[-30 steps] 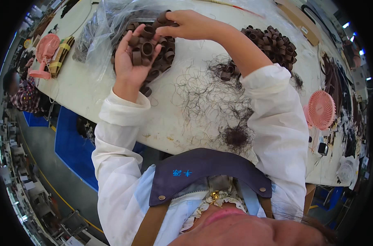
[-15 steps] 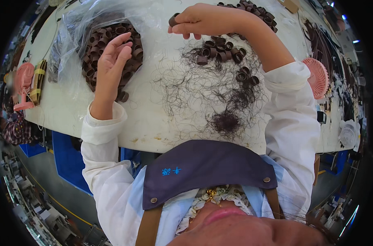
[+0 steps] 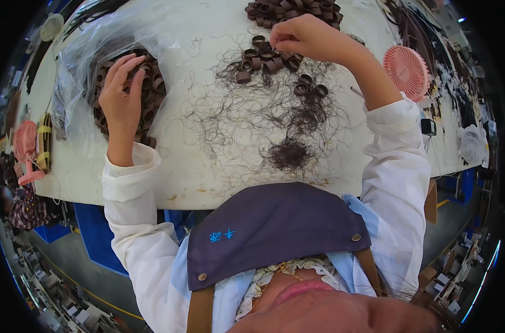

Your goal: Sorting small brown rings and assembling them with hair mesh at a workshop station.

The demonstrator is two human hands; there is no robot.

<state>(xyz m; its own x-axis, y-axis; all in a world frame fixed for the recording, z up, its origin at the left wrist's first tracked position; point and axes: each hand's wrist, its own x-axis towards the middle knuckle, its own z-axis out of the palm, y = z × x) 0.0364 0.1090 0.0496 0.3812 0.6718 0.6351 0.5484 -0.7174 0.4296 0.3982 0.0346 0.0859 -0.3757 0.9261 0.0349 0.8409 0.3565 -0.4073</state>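
My left hand (image 3: 121,91) hovers over a clear plastic bag (image 3: 77,83), thumb and fingers apart, with no ring visible between them. Short brown rings (image 3: 148,114), like cut tube pieces, fill the bag. My right hand (image 3: 305,38) reaches over a loose cluster of the same rings (image 3: 272,65), its fingers curled and pressed together at the tips. Whatever sits in those fingertips, if anything, is hidden. Three more rings (image 3: 302,89) lie just nearer to me, among thin dark threads.
A larger ring heap (image 3: 297,8) lies beyond my right hand. A tangled thread clump (image 3: 290,154) rests near the table's front edge. Pink fans stand at right (image 3: 406,72) and left (image 3: 25,145). Dark strips (image 3: 410,25) lie at far right.
My right hand has moved right, from the open table to the loose cluster; the ring it held no longer shows. My left hand stays over the bag. The whole view has shifted slightly.
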